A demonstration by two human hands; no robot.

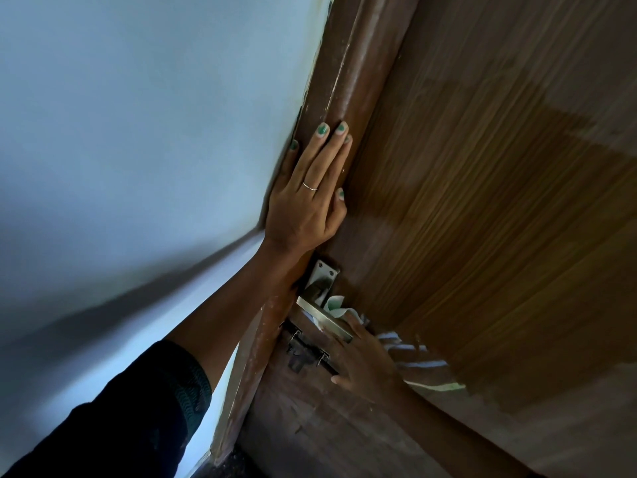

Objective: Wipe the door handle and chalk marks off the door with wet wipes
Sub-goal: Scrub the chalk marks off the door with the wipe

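The brown wooden door (482, 201) fills the right side, with a darker wet patch across its middle. My left hand (310, 191) lies flat with straight fingers on the door frame (348, 74), above the handle. The metal door handle (324, 317) juts out from its plate at lower centre. My right hand (365, 363) sits just below the handle and holds a white wet wipe (336, 305) bunched against it; part of the wipe shows above the lever. White chalk marks (413, 365) streak the door right of that hand.
A pale blue wall (138, 132) takes up the left half. A dark sliding bolt latch (306, 350) is mounted on the door under the handle. The frame's lower part carries whitish smears.
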